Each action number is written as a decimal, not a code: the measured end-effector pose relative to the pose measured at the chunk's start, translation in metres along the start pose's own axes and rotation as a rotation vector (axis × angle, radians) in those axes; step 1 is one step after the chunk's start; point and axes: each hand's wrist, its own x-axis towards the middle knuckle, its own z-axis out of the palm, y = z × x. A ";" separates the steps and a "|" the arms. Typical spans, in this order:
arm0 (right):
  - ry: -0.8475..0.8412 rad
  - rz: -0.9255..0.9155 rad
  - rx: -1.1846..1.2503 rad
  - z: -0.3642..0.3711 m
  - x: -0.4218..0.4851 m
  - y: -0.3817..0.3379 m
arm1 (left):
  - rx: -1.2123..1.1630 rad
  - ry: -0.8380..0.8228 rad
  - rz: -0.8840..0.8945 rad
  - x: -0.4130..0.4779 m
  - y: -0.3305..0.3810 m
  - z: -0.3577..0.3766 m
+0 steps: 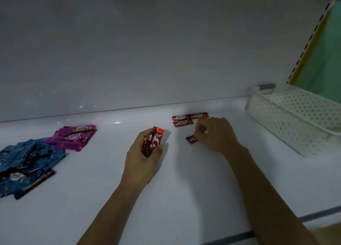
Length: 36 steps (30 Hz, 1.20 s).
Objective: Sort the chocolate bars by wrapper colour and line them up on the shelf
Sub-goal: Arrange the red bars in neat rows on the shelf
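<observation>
On the smooth white shelf board [184, 189], the left hand [142, 158] is curled around a small bundle of shiny red foil-wrapped chocolate bars [154, 139], which stand nearly upright with their crimped ends sticking out above the fingers. To its right and well apart from it, the right hand [215, 134] pinches the end of a single red-wrapped chocolate bar [191, 139] between thumb and fingertips. That bar is low at the shelf surface, and whether it touches the surface cannot be told. Just behind it, near the foot of the pale back panel [147, 51], three flat red bars with white lettering [184, 120] lie close together, two side by side at the back and one just in front of the left one. Far to the left sits a loose heap of glossy pink-wrapped bars [73, 137], and touching its front edge is a larger, untidy pile of blue-wrapped bars [27, 161]. One dark red bar [35, 185] pokes out from under the near side of the blue pile. At the right end of the shelf stands a white perforated plastic basket [295, 119], apart from the right hand.
</observation>
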 end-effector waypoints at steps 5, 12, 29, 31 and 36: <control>-0.042 0.060 -0.288 0.006 0.004 0.013 | -0.002 -0.003 -0.006 0.000 0.001 -0.001; -0.031 0.228 -0.212 0.013 0.001 0.012 | -0.011 0.001 -0.010 -0.002 0.001 -0.001; -0.005 0.163 -0.288 0.023 0.006 0.017 | -0.018 0.001 -0.007 -0.001 -0.002 -0.001; -0.014 0.164 -0.280 0.024 0.005 0.017 | -0.022 -0.005 -0.003 -0.002 -0.001 -0.001; -0.013 0.171 -0.198 0.025 0.004 0.017 | -0.026 -0.005 0.004 -0.002 -0.001 -0.001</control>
